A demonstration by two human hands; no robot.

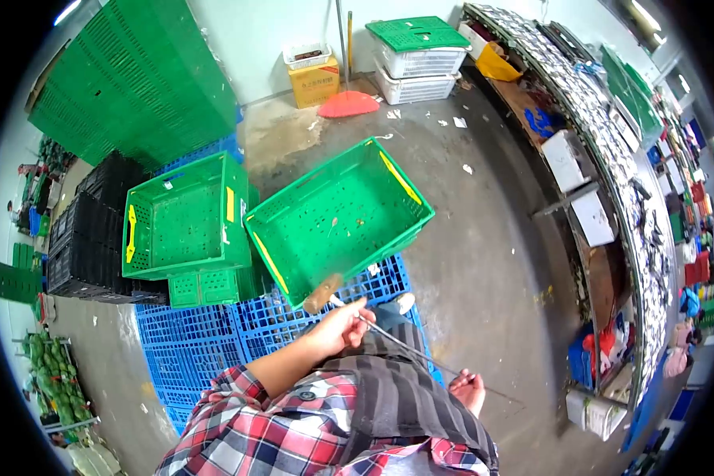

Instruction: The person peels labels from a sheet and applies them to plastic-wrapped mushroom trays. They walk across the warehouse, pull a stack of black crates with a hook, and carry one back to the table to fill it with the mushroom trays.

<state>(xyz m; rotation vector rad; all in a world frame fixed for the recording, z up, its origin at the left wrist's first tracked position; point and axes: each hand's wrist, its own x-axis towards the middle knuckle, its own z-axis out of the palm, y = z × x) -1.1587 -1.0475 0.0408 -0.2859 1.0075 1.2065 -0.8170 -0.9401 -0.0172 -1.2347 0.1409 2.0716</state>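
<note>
A long thin dark rod or cord [408, 347] runs slantwise across the front of my body. At its upper end sits a brown rounded piece [323, 293] with a pale band, smeared by motion. My left hand [339, 328] is closed on the thin length just below that piece. My right hand [468, 389] has curled fingers around the lower part, whose tip sticks out past it. Just beyond my left hand, a green crate with yellow handles [357, 230] lies tilted, open side up, with small bits on its floor.
A second green crate [182, 218] rests on green crates to the left, beside black crates [87, 242]. Blue pallets [190, 345] lie underfoot. At the back are a red dustpan-like scoop [349, 104], a carton [316, 85] and white baskets [420, 63]. A long cluttered table [603, 127] curves along the right.
</note>
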